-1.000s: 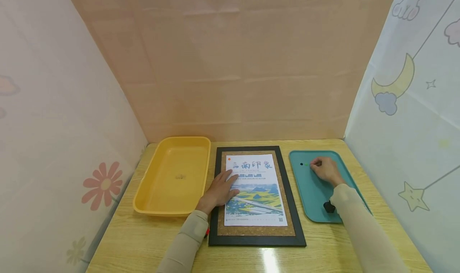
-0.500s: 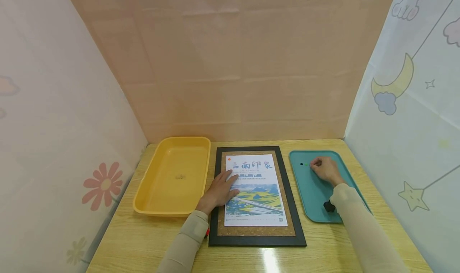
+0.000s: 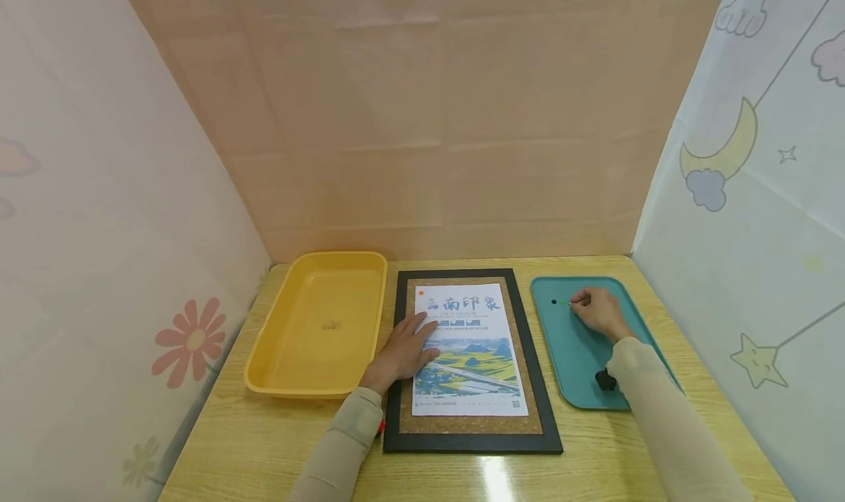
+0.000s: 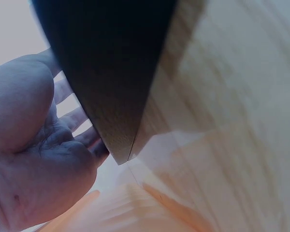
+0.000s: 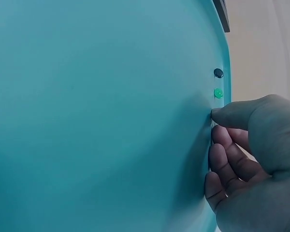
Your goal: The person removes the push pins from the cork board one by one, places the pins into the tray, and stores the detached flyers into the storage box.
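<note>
My left hand (image 3: 403, 351) rests with spread fingers on the left side of a printed poster sheet (image 3: 472, 318). The sheet lies on a black-framed cork board (image 3: 472, 425); in the left wrist view the black frame (image 4: 106, 96) stands beside the palm (image 4: 43, 125). Over the teal tray (image 3: 577, 370), my right hand (image 3: 599, 315) has curled fingers and pinches a tiny pale pinkish thumbtack (image 3: 571, 303), mostly hidden. The right wrist view shows a black thumbtack (image 5: 218, 73) and a green thumbtack (image 5: 218, 93) lined up just beyond the thumb.
A deep yellow basin (image 3: 317, 326) stands left of the board on the wooden table (image 3: 264, 443). Under the right sleeve's cuff, a small dark object (image 3: 604, 380) shows over the tray. Cloth walls (image 3: 422, 120) enclose the table's back and sides.
Both hands keep their places, and the board, sheet and tray stay put. At the right fingertips there is at most a very slight shift.
</note>
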The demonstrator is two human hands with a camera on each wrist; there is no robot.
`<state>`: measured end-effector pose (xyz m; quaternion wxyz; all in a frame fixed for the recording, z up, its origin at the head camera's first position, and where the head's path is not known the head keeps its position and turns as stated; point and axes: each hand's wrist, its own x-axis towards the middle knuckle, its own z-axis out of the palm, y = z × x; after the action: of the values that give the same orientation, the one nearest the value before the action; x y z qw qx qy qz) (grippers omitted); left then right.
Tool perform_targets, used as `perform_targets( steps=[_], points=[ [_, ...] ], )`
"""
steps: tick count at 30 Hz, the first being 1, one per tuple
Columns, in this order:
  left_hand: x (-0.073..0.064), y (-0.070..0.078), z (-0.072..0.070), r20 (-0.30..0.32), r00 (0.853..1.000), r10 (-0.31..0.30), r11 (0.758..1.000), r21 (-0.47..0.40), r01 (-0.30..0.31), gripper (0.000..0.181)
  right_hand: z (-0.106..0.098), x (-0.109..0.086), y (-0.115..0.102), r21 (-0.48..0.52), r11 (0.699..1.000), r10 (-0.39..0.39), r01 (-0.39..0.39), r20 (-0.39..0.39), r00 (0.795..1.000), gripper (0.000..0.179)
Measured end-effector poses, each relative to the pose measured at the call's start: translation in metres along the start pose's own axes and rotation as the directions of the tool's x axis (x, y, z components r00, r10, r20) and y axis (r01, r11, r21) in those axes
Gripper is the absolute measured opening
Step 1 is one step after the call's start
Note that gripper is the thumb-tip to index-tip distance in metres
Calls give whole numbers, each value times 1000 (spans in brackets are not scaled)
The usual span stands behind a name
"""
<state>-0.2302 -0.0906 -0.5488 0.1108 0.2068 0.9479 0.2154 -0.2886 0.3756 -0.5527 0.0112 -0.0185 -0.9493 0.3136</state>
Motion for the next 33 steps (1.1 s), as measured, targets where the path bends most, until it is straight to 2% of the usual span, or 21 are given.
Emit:
perform_targets(
  steps=[15,21,28,33],
  points=[
    [0,-1,1,-1,1000,9,1000,-14,-9,64,-8,-7,2,-19,999,-29,29,29,999,34],
    [4,-6,5,10,1000,5,1000,-30,-4,66,-16,-14,2,-7,999,-41,41,48,998,42],
    [7,-11,10,-2,1000,13,1000,-26,-13,67,-23,-22,-9,-21,999,-42,43,60,997,56],
    [9,-13,12,-1,1000,5,1000,-25,-5,67,-24,-21,-14,-10,997,-78,78,46,996,66]
  ],
)
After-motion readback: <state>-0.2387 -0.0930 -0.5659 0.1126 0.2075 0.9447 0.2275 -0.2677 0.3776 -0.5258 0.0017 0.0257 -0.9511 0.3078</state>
